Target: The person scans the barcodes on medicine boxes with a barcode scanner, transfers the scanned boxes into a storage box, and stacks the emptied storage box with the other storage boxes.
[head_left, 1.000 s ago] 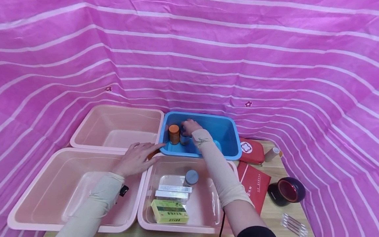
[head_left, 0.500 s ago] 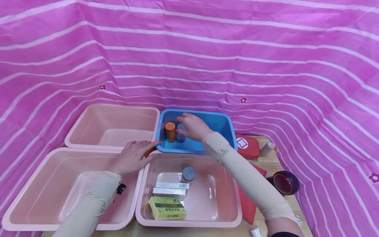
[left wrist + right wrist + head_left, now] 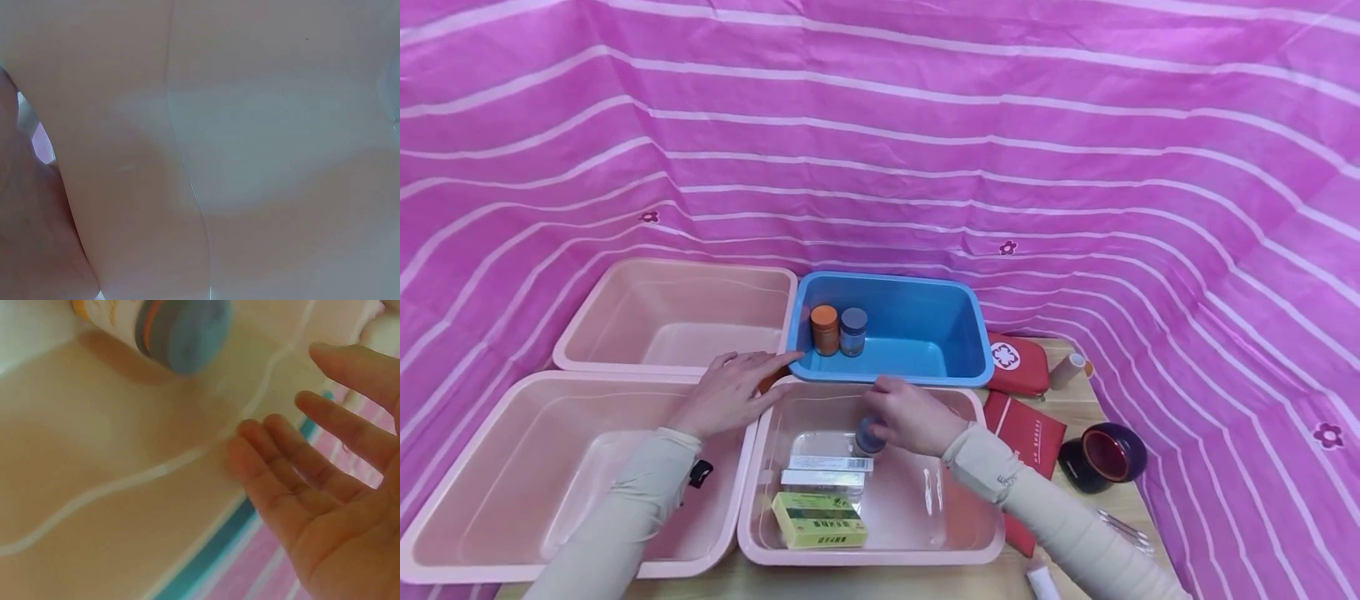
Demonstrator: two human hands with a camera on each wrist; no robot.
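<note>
In the head view my right hand (image 3: pixel 917 417) hovers inside the front right pink bin (image 3: pixel 880 557), beside a grey-lidded jar (image 3: pixel 867 442). The right wrist view shows the fingers loosely spread and apart from the jar (image 3: pixel 181 334). My left hand (image 3: pixel 730 392) rests with extended fingers across the rims where the bins meet; a fingertip touches the blue bin (image 3: pixel 891 377). Inside the blue bin, an orange-lidded jar (image 3: pixel 824 329) and another grey-lidded jar (image 3: pixel 853 332) stand upright side by side. Mostly pink plastic fills the left wrist view.
White boxes (image 3: pixel 827 464) and a yellow-green box (image 3: pixel 818 521) lie in the front right bin. Two more pink bins (image 3: pixel 568 575) stand at left. To the right are a red pouch (image 3: pixel 1022 367), a red folder (image 3: pixel 1030 425), a white bottle (image 3: pixel 1067 371), a dark cup (image 3: pixel 1112 454) and swabs (image 3: pixel 1123 533).
My right hand has left the grey-lidded jar in the blue bin and moved back toward the jar in the front right pink bin. The left hand stays on the rims.
</note>
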